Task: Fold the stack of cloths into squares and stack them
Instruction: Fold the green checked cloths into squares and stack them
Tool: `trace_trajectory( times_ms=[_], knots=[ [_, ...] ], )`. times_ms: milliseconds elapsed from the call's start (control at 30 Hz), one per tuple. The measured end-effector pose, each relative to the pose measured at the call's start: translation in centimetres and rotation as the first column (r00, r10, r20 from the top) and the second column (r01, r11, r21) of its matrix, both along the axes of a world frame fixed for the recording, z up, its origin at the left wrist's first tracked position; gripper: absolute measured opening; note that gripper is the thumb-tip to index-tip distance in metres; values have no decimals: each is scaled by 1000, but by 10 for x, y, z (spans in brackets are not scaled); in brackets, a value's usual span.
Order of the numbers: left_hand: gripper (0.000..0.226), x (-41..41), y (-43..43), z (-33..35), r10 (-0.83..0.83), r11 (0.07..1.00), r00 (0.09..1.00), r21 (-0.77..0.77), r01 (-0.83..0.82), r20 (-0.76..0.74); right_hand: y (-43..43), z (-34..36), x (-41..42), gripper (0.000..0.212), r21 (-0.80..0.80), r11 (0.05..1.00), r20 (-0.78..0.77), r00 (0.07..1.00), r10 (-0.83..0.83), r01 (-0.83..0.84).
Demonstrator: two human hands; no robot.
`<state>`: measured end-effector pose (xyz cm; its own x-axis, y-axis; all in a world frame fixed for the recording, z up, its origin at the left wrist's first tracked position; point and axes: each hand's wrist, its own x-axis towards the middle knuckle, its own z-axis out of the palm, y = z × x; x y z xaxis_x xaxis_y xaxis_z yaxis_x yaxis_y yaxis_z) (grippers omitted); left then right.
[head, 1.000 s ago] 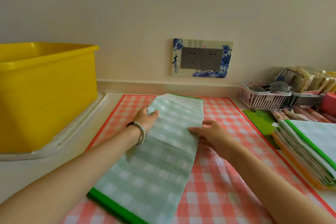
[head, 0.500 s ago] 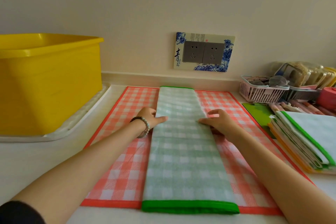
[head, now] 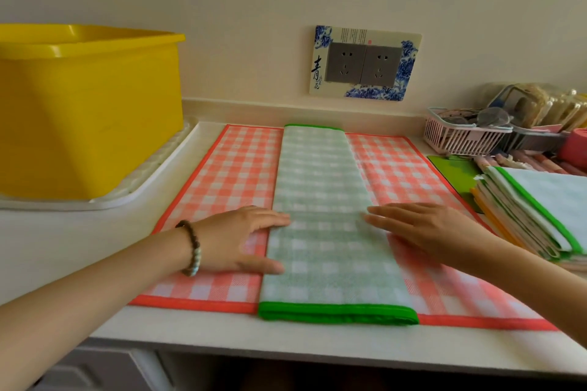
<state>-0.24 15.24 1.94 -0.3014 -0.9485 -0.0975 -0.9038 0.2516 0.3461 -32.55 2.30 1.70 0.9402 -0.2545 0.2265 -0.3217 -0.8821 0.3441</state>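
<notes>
Both hands are lying flat and open, left hand (head: pixel 236 240) and right hand (head: pixel 422 225) pressing the edges of the green checked cloth (head: pixel 327 209), a long strip on the counter (head: pixel 63 244). Smoothing evenly would likely keep creases sharp.

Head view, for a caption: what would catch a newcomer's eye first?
The big yellow tub at the left stands out first. Next comes the green checked cloth, folded into a long strip down the middle of a red checked cloth, with the left hand and right hand flat at its sides. A stack of cloths sits at the right.
</notes>
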Motion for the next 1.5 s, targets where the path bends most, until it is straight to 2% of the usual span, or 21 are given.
trace_trajectory(
  times_ms=[67,200,367,500,600,667,700,767,800,867,1000,1100,1267,1367,1400,1433,1500],
  knots=[
    [107,2,3,-2,-29,999,998,42,27,48,3,3,-1,51,-33,995,-73,993,91,-93],
    [131,0,6,-3,-89,991,982,117,70,168,3,4,5,56,-33,988,-92,985,149,-153],
    [124,-2,6,2,-100,979,974,197,60,203,5,0,11,51,65,988,-66,987,147,-143],
    [129,1,6,1,-110,973,972,221,63,208,7,-3,13,51,187,979,55,996,72,-81],
    [133,3,5,3,-53,986,994,163,37,92,7,-5,12,49,340,940,159,986,-46,-11],
    [122,6,2,4,29,994,998,107,-23,-58,7,-2,14,41,445,895,202,968,-147,42],
    [107,8,-1,2,55,995,992,86,-46,-109,7,0,15,38,502,862,210,956,-205,75],
    [52,7,-7,1,102,993,981,69,-91,-168,6,3,22,30,604,787,237,915,-326,124],
    [36,6,-9,3,108,994,970,55,-98,-220,3,3,25,25,631,764,272,884,-380,134],
    [39,7,-15,5,151,989,927,61,-138,-343,-7,1,32,18,682,719,319,830,-458,134],
    [33,6,-33,-1,231,966,895,-16,-257,-382,-22,5,45,17,851,520,294,753,-588,74],
    [46,0,-48,-9,294,931,855,-74,-357,-427,-27,10,55,19,898,439,288,696,-658,43],
    [79,-5,-70,-15,425,878,804,-29,-478,-416,-36,7,68,21,950,294,183,578,-795,103],
    [86,-11,-72,-10,477,862,798,20,-506,-370,-41,7,74,24,956,230,108,508,-854,184],
    [84,-13,-70,-8,484,861,805,21,-508,-343,-41,7,76,26,953,233,110,489,-865,196],
    [80,-15,-68,-6,480,863,820,-2,-506,-313,-40,6,76,29,937,275,144,480,-865,215],
    [70,-19,-62,-4,426,874,875,-145,-464,-230,-31,3,75,33,821,486,279,533,-799,298]
  ],
)
